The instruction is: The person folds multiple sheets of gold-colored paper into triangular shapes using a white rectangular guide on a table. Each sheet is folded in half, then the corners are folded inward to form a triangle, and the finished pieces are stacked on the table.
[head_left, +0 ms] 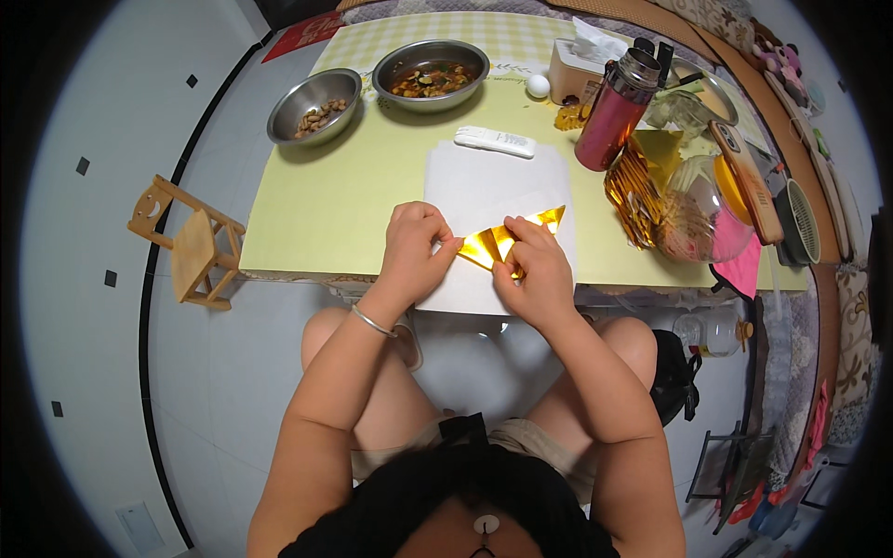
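Left fingers [433, 223] and right fingers [523, 232] in a pinch on gold foil [482, 247]; forearms [342, 358] angled inward

The bench [321, 205] is covered in pale yellow, with checks at its far end. At its left, a small wooden chair [193, 244] is placed on the pale floor [200, 372], which is crossed by a black strip [143, 316].

This looks like a home: past the left grip [415, 249], metal bowls of food [409, 52] share the counter [316, 205] with a tissue box [569, 76]; farther left stands a small wooden chair [193, 246]; far right of the right grip [538, 277] are a plush toy [783, 67] and a floral cushion [856, 339].
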Available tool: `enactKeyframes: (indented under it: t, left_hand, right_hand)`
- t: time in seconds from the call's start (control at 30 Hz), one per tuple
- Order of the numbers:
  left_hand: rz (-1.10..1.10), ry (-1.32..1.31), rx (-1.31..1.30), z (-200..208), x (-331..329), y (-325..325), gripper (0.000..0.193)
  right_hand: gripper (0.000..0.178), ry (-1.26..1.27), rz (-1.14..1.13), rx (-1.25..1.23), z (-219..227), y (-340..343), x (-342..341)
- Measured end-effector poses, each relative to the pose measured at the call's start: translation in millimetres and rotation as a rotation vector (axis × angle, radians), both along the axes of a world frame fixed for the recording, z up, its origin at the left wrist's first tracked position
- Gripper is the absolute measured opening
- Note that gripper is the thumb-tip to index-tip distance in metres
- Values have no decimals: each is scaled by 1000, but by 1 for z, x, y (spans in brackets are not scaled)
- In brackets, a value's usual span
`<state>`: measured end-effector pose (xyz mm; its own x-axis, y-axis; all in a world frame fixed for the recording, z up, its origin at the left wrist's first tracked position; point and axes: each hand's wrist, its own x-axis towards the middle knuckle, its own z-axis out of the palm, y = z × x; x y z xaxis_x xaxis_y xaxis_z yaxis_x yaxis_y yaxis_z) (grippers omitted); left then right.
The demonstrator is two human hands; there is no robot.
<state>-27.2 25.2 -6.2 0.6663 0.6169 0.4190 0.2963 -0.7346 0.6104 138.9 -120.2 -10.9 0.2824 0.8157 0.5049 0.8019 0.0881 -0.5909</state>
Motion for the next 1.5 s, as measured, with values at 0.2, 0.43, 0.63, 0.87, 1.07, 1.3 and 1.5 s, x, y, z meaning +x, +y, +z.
enactKeyframes:
  t: [0.2, 0.43, 0.63, 0.87, 1.07, 1.3, 1.5]
  left_hand:
    - [16, 24, -3, 2, 4, -1, 16]
    - [28, 43, 6, 4, 7, -1, 16]
    - [103, 82, 68, 9, 5, -12, 14]
    - [110, 111, 427, 13, -1, -24, 14]
    - [147, -14, 496, 10, -14, -23, 26]
    - [-72, 160, 432, -10, -4, -55, 33]
    - [-4, 168, 268, 20, 19, -38, 24]
  right_hand:
    - [14, -10, -25, -5, 1, 1, -2]
    - [41, -115, 5, -39, 3, 1, -3]
    - [45, -215, 26, -100, -1, 1, -1]
    - [46, -238, 55, -147, 6, -2, 1]
    - [47, -233, 60, -166, 4, -2, 2]
    - [44, -213, 82, -147, 4, -3, 5]
    - [41, 40, -17, -49, 6, 1, 38]
